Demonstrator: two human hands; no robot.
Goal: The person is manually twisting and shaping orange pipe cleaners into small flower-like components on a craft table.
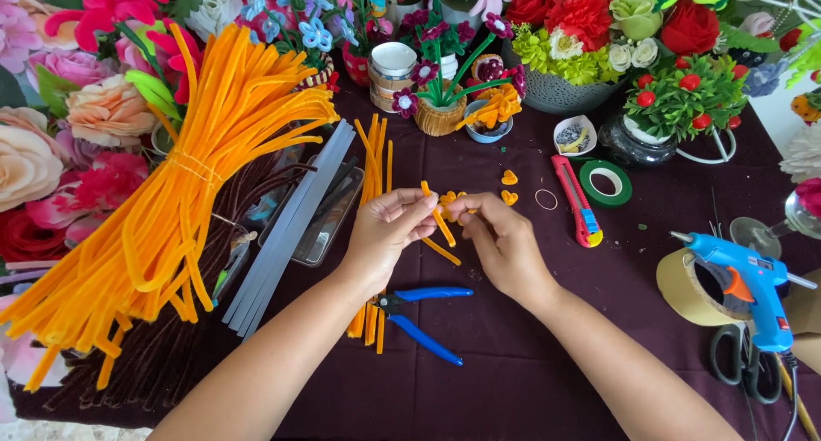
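1. Orange stem (440, 222) sits mid-table, pinched between both hands: left hand (389, 232) shut on its straight length, right hand (503, 238) closed on the curled end (451, 201)
2. Good practice, I judge: keep the pinch close to the bend, curl tight
3. Around: pliers (425, 317) beneath the wrists, orange bundle (180, 201) left, cutter (578, 201), tape (605, 183), glue gun (742, 280) right; nothing blocks the hands

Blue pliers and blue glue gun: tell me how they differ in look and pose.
The blue pliers lie flat on the dark cloth below the left hand, handles spread apart; the blue glue gun stands propped at the right, nozzle pointing left. The pliers have a dark metal head and slim blue handles; the glue gun is bulkier and paler blue, with an orange trigger. Neither hand touches either tool.
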